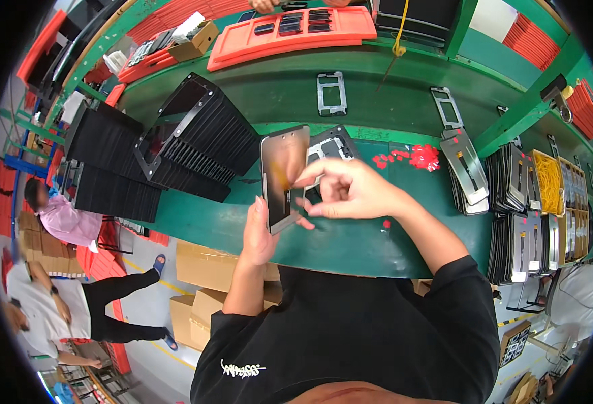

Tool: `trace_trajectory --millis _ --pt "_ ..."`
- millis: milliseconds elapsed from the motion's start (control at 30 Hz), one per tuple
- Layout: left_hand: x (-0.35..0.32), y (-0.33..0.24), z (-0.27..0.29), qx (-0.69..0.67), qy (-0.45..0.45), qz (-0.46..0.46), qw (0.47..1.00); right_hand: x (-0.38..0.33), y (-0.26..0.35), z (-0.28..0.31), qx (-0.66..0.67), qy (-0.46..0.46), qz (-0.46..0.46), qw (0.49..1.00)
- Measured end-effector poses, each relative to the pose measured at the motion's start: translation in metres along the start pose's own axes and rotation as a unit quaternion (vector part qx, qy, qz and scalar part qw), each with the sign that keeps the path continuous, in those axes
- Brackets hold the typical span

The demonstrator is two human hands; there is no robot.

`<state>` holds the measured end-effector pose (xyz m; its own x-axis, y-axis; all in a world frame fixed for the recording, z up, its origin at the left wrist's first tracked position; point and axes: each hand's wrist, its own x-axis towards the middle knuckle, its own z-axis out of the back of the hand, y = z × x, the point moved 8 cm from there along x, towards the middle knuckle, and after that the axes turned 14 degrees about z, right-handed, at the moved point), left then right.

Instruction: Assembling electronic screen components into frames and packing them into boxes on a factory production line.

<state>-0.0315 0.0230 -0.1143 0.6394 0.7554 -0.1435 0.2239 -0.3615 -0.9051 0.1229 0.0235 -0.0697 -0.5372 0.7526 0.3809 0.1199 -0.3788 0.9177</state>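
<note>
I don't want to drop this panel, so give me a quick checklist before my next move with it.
1. Left hand has a grip on the phone panel: ok.
2. Panel raised off the green bench: ok.
3. Right hand fingers at the panel's right edge: ok.
4. Film pinched or peeled: cannot tell.
5. Red tabs lying close by on the bench: ok.

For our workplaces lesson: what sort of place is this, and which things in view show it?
Probably an electronics assembly line: a green workbench, stacked black trays, orange trays of parts, and a phone-sized panel held in the left hand.
</note>
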Motion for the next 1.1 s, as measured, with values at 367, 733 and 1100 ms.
trace_trajectory --millis 367,733,1100 --pt "0.007 -0.051 -0.029 0.271 -0.079 -0.165 0.945 0.005 0.015 0.009 -0.119 -0.084 0.137 0.98" --pt "0.039 -0.056 0.006 0.566 -0.184 -0.163 0.787 -0.019 -0.029 0.113 -0.207 -0.14 -0.035 0.968" --pt "0.072 -0.037 -0.023 0.632 -0.151 -0.187 0.737 -0.034 -0.078 0.116 -0.165 -0.128 -0.181 0.961"
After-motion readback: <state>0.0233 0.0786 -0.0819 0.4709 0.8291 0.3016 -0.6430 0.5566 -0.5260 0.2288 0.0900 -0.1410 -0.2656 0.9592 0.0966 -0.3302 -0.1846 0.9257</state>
